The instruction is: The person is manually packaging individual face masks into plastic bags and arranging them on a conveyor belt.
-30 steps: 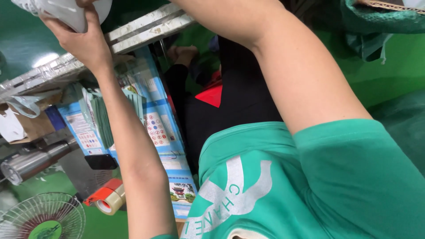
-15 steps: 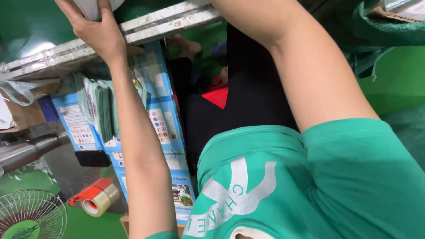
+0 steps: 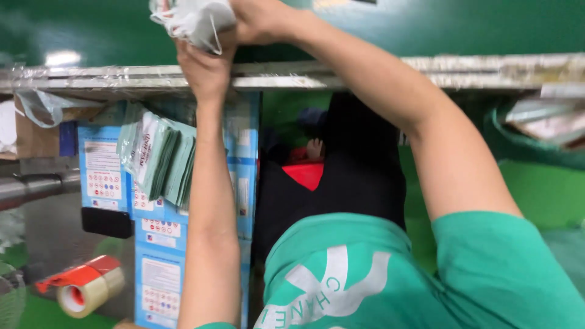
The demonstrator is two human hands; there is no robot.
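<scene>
A bundle of white face masks (image 3: 195,21) with loose ear loops sits at the top of the view, above a table edge. My left hand (image 3: 204,70) reaches up from below and grips the bundle's underside. My right hand (image 3: 256,21) closes on the bundle's right side, its forearm running down to my green sleeve. Both hands hold the same bundle. My green shirt with a white print (image 3: 341,286) fills the lower right.
A plastic-wrapped metal table edge (image 3: 426,70) crosses the view. Under it stand blue printed cartons (image 3: 158,256) and a stack of green packets (image 3: 161,161). A roll of tan tape with a red core (image 3: 82,292) lies lower left. A person in black (image 3: 353,170) is behind.
My right hand has come onto the mask bundle, which my left hand held alone before. The bundle now sits top centre, and the table edge looks level instead of slanted.
</scene>
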